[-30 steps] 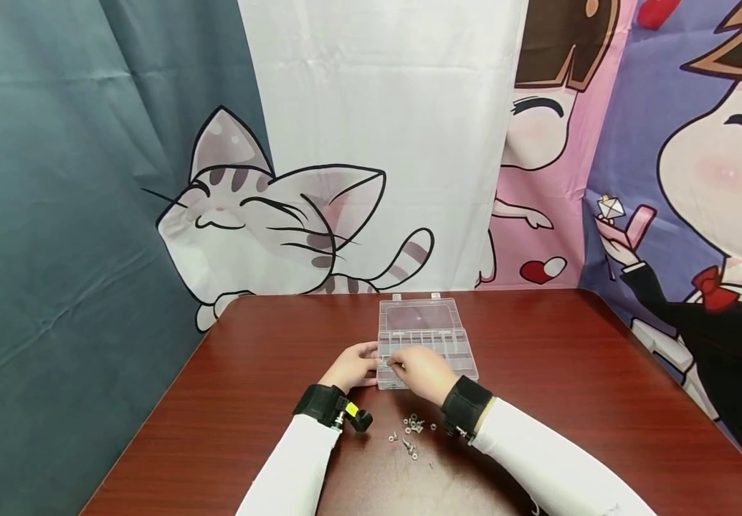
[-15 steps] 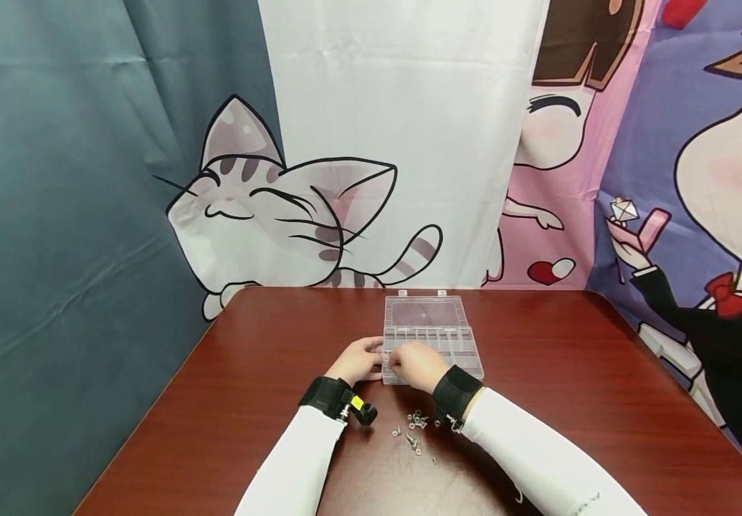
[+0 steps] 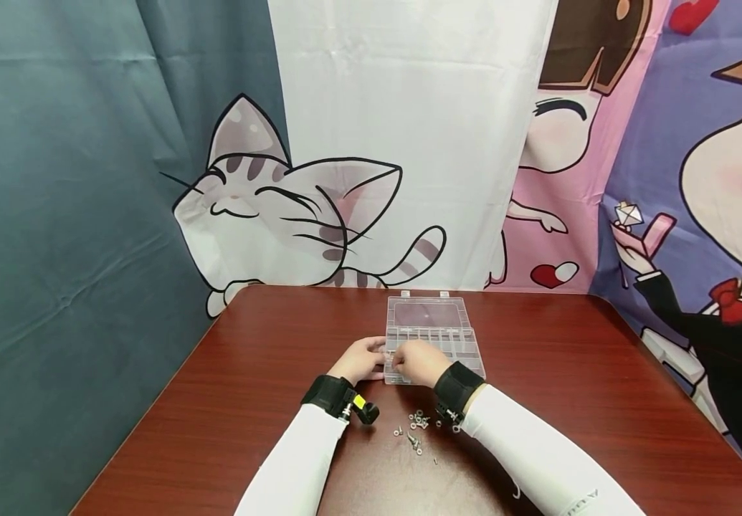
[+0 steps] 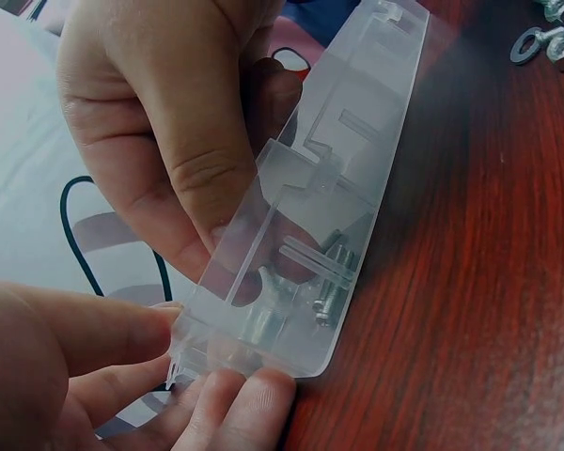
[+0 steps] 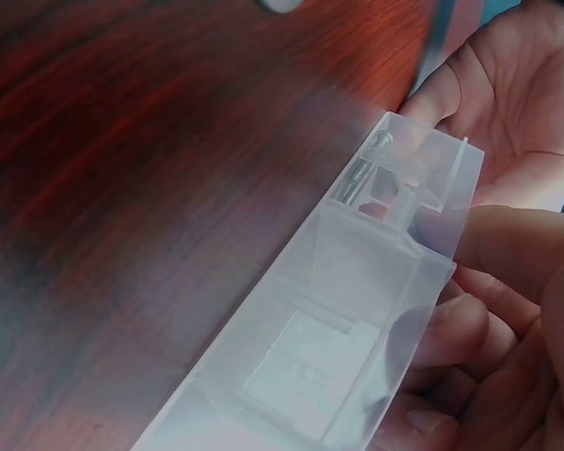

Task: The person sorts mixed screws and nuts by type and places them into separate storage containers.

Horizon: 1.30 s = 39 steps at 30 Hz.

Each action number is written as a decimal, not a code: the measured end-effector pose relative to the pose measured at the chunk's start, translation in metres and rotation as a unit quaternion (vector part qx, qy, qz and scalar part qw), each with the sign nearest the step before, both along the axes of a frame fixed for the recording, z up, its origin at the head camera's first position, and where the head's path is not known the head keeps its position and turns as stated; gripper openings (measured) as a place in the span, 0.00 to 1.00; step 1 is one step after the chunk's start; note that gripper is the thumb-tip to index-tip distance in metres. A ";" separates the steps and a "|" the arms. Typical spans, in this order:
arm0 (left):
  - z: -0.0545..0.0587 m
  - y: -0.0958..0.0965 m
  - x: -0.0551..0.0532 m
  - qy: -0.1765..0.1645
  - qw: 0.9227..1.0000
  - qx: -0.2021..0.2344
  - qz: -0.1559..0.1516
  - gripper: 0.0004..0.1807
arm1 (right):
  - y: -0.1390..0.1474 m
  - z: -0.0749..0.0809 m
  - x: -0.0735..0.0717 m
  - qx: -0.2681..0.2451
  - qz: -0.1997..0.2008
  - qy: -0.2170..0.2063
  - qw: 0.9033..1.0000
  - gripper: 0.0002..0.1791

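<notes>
A clear plastic compartment box (image 3: 464,349) lies open on the table, its lid (image 3: 426,313) folded back. My left hand (image 3: 359,360) rests beside the box's left end, fingertips touching the outer end wall (image 4: 199,334) in the left wrist view. My right hand (image 3: 421,362) reaches over the box with its fingertips down in the end compartment. Through the cloudy plastic, those fingertips pinch a silvery bolt (image 4: 263,315). Several screws (image 4: 333,289) lie on that compartment's floor beside it; they also show as thin metal screws (image 5: 362,174) in the right wrist view.
Several loose screws, nuts and washers (image 3: 419,419) are scattered on the reddish-brown table (image 3: 267,401) in front of the box, between the forearms. One washer (image 3: 456,428) lies close to the right wrist strap (image 3: 457,392). A printed cloth (image 3: 409,129) hangs behind the table.
The right hand's fingers have lowered slightly into the box's left end. The left hand stays at the same end wall. The whole head view has shifted a little.
</notes>
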<state>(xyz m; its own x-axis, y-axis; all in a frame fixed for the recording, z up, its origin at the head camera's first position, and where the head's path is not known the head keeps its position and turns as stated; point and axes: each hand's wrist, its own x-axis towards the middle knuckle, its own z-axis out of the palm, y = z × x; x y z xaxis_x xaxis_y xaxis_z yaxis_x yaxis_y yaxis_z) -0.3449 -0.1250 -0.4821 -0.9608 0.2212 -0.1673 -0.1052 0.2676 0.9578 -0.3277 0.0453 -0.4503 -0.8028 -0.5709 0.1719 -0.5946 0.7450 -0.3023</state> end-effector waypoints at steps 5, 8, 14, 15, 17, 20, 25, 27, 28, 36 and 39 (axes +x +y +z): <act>0.001 0.001 0.000 -0.004 1.000 0.006 0.000 0.29 | -0.001 0.001 0.000 0.003 -0.007 -0.003 1.000 0.07; 0.002 0.001 0.000 -0.001 1.000 0.006 -0.003 0.29 | -0.001 0.001 -0.001 0.002 -0.011 -0.004 1.000 0.06; 0.001 0.000 0.000 0.004 1.000 0.008 -0.004 0.29 | 0.000 -0.002 -0.002 0.001 -0.012 0.000 1.000 0.06; 0.000 0.000 0.000 0.003 1.000 0.009 -0.003 0.29 | 0.000 -0.002 -0.002 0.000 -0.011 0.002 1.000 0.07; -0.002 0.000 0.000 0.006 1.000 0.010 -0.004 0.29 | 0.000 -0.002 -0.002 -0.001 -0.011 0.004 1.000 0.07; -0.004 0.000 0.000 0.010 1.000 0.012 -0.006 0.30 | 0.000 -0.002 0.000 -0.008 -0.008 0.005 1.000 0.06; -0.007 -0.001 0.001 0.011 1.000 0.012 -0.011 0.29 | 0.003 -0.004 0.003 -0.007 -0.005 0.008 1.000 0.07; -0.008 -0.001 0.001 0.011 1.000 0.012 -0.010 0.29 | 0.005 -0.004 0.006 -0.010 -0.002 0.011 1.000 0.07; -0.008 0.000 0.001 0.011 1.000 0.012 -0.008 0.29 | 0.007 -0.003 0.007 -0.012 -0.001 0.015 1.000 0.07; -0.006 0.001 0.002 0.014 1.000 0.020 -0.014 0.28 | 0.029 0.000 0.031 -0.014 0.045 0.117 0.992 0.03; -0.005 0.000 0.001 0.016 1.000 0.022 -0.014 0.27 | 0.038 0.000 0.039 -0.003 0.067 0.146 0.987 0.03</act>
